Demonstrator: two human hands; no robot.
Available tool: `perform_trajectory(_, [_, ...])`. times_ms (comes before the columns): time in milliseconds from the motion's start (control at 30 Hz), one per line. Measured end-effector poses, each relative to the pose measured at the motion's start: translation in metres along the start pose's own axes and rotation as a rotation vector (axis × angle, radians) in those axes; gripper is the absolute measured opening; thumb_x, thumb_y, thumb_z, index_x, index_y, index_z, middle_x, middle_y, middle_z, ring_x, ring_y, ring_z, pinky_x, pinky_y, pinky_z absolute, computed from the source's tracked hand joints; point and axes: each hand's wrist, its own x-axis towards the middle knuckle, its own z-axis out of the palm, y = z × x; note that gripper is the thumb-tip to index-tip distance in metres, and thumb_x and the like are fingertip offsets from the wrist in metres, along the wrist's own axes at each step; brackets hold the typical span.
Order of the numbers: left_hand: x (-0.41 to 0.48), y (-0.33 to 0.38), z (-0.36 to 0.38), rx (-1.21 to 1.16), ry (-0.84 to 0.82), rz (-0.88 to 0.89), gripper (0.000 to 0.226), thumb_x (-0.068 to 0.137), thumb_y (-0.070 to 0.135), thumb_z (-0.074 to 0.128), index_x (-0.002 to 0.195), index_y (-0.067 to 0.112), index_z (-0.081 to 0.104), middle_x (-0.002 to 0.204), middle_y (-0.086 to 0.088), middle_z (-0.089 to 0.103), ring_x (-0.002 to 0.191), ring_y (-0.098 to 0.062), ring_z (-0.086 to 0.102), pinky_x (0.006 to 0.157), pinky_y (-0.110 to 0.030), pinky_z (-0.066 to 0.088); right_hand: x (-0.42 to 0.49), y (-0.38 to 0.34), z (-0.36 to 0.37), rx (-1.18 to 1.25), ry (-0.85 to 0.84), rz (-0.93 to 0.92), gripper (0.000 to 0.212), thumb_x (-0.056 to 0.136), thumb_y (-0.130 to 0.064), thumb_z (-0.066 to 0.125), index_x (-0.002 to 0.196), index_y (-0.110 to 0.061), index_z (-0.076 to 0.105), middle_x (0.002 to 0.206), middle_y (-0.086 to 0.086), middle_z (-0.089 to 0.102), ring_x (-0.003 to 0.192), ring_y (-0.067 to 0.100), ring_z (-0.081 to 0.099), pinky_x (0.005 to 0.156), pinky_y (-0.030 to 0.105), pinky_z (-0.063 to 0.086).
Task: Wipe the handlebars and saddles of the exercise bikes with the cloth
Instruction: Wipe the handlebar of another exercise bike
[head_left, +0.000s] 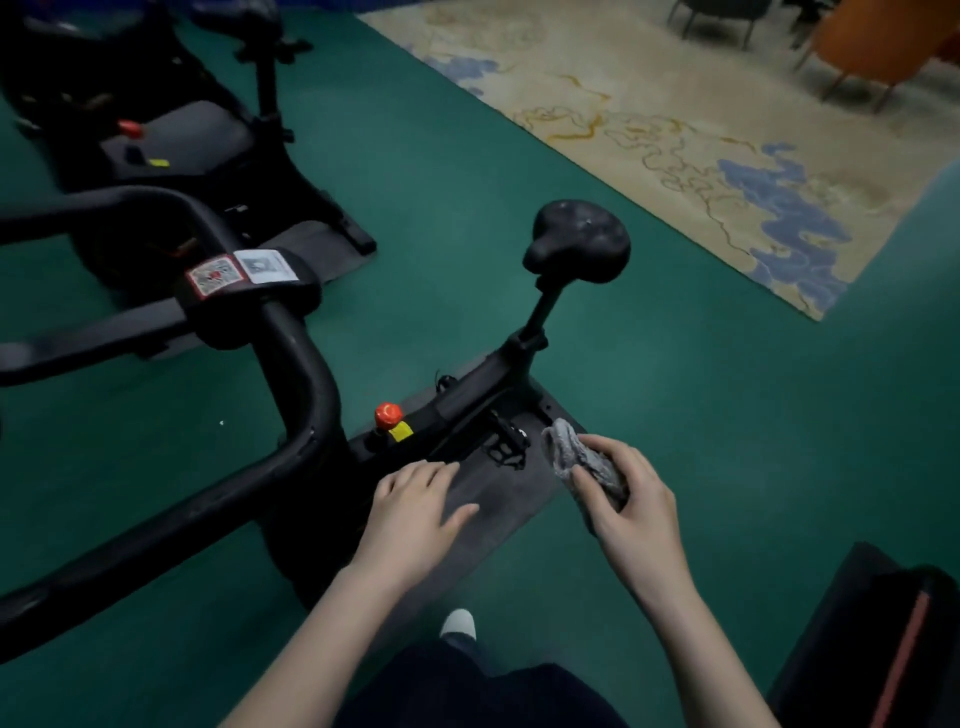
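A black exercise bike stands before me, its handlebar (291, 384) sweeping across the left and its black saddle (576, 241) farther off at centre. My right hand (626, 499) grips a bunched grey cloth (579, 457) in the air to the right of the bike frame, well short of the saddle. Relaxed and empty, my left hand (415, 512) hovers with straight fingers over the bike's dark floor mat (498, 499), just right of the handlebar's near end. A second black bike (171, 135) stands at upper left, with its saddle (234, 13) at the top edge.
Green floor surrounds the bikes. A patterned beige and blue carpet (701, 135) lies at upper right, with chairs (872, 47) beyond it. A black object with a red stripe (883, 634) sits at lower right. A red knob (388, 414) sticks up from the near bike's frame.
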Motion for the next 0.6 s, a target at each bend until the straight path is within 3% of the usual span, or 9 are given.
perform_trajectory(167, [0.001,-0.011,-0.005,-0.044,0.025,-0.128,0.063,0.096,0.058,0.032,0.15,0.026,0.025,0.152,0.01,0.03,0.142,-0.01,0.019,0.116,-0.031,0.013,0.044,-0.012,0.021,0.013,-0.128,-0.081,0.023,0.087,-0.014,0.067,0.109,-0.021,0.066,0.105,-0.011,0.063,0.098,0.0,0.057,0.08,0.0,0.035])
perform_trajectory(367, [0.006,-0.016,-0.007,-0.086,0.077,-0.319,0.063,0.096,0.057,0.033,0.15,0.026,0.024,0.153,0.009,0.029,0.142,-0.011,0.02,0.116,-0.032,0.014,0.095,-0.027,0.047,0.086,-0.327,-0.212,0.025,0.087,-0.014,0.066,0.109,-0.026,0.065,0.105,-0.015,0.063,0.1,-0.003,0.058,0.08,0.002,0.039])
perform_trajectory(600, [0.017,-0.002,-0.005,-0.197,0.191,-0.668,0.061,0.097,0.055,0.035,0.15,0.024,0.025,0.154,0.008,0.028,0.144,-0.011,0.018,0.118,-0.032,0.012,0.164,-0.048,0.072,0.157,-0.621,-0.402,0.025,0.086,-0.014,0.067,0.108,-0.024,0.065,0.106,-0.013,0.065,0.099,-0.009,0.057,0.081,0.001,0.038])
